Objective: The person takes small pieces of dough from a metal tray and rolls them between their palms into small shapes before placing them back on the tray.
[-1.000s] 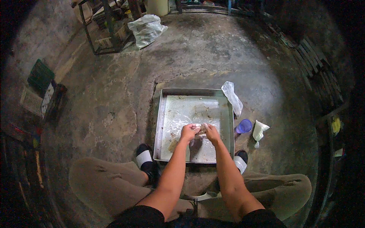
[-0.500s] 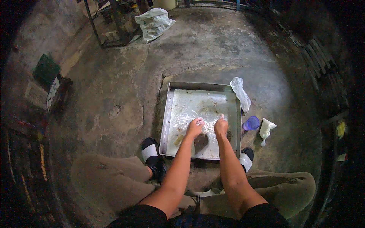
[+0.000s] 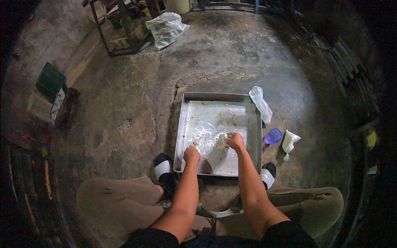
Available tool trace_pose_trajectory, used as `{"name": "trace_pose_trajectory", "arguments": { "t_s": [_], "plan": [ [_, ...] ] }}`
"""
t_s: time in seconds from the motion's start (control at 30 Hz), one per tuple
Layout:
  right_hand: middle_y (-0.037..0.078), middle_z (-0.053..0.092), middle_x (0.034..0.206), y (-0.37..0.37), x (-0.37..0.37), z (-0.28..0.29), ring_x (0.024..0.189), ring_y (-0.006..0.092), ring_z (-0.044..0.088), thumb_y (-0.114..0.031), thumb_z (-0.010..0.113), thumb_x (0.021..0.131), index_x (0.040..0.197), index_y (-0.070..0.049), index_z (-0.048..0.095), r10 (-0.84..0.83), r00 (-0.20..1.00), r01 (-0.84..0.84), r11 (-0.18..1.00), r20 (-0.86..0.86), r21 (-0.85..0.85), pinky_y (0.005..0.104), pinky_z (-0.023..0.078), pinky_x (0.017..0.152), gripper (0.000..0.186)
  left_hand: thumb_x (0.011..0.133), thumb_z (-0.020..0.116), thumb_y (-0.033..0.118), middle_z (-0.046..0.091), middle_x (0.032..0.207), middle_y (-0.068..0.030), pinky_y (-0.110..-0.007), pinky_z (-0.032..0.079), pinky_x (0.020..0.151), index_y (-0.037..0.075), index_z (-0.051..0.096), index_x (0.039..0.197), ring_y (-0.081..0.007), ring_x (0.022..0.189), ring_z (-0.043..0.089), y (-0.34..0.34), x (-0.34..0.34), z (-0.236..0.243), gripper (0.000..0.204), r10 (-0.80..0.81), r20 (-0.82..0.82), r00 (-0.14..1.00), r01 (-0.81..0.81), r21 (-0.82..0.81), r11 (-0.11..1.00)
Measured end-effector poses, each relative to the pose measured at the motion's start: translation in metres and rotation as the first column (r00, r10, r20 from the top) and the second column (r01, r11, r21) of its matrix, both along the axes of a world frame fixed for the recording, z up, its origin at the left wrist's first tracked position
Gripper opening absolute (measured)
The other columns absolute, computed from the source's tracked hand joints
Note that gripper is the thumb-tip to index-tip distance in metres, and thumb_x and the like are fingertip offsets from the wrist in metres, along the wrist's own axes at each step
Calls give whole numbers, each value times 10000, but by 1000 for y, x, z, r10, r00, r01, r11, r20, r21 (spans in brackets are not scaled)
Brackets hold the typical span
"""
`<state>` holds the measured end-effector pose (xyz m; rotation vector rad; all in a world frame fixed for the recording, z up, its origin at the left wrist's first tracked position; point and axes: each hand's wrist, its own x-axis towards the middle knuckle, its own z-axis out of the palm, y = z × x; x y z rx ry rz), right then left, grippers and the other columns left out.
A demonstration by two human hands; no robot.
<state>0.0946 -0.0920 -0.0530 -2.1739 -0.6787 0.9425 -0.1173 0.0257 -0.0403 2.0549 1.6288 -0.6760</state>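
A shallow square metal tray [image 3: 178, 136] sits on the floor between my feet, its base smeared with white powder and dotted with small brown bits. Over the middle of the tray, my right hand [image 3: 236, 141] is closed, its fingertips gripping a pale, dough-like lump [image 3: 223, 141]. My left hand [image 3: 192, 154] is curled near the tray's left side, close to its front. A bit of white shows at its fingers, but what it holds is mostly hidden.
Right of the tray are a crumpled clear plastic bag [image 3: 261, 106], a purple cup [image 3: 273, 136] and a tied bag of white powder [image 3: 290, 141]. A white sack [image 3: 167, 29] lies far off beside a metal frame [image 3: 108, 41]. My shoes [image 3: 268, 174] flank the tray.
My hands have moved apart: the left one leftward and nearer to me, the right slightly left and down. The pale lump now shows at my right fingertips.
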Motion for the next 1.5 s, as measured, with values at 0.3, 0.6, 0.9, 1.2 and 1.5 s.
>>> {"name": "trace_pose_trajectory", "arguments": {
  "t_s": [0.3,0.6,0.9,1.2,1.5],
  "plan": [
    [109,581,1123,-11,-1,10,929,221,612,-333,549,933,1159,-42,563,-150,635,438,878,-758,193,394,530,733,368,734,758,298,682,856,-171,-418,516,702,64,679,916,-350,785,665,-22,74,40,307,-64,714,697,-15,104,994],
    [239,678,845,1,-1,34,847,370,661,-660,567,800,844,37,686,-491,869,492,871,-58,2,442,488,774,709,846,659,204,689,927,-146,-361,520,721,11,653,1010,-240,830,666,-50,97,37,254,107,929,355,238,-200,950],
    [294,651,811,9,-6,42,788,442,653,-617,535,840,805,59,682,-578,814,572,815,57,90,491,492,725,693,870,500,660,627,936,-62,-382,521,658,53,560,1137,-210,757,609,-25,95,33,666,871,309,381,-34,-937,347],
    [258,656,984,45,-34,33,925,378,643,-527,372,967,1017,33,616,10,987,47,939,-161,342,434,479,821,613,922,417,621,551,1246,-262,-470,486,865,-88,464,1285,-355,1083,594,4,107,-24,798,755,631,180,-562,-564,605],
    [243,642,822,29,-63,98,759,438,617,-370,513,928,867,0,624,-218,893,196,976,394,96,512,472,684,391,846,590,542,644,668,-179,-426,470,648,-10,626,707,-328,663,616,-26,101,-12,570,387,777,496,-577,-38,816]
  ]
}}
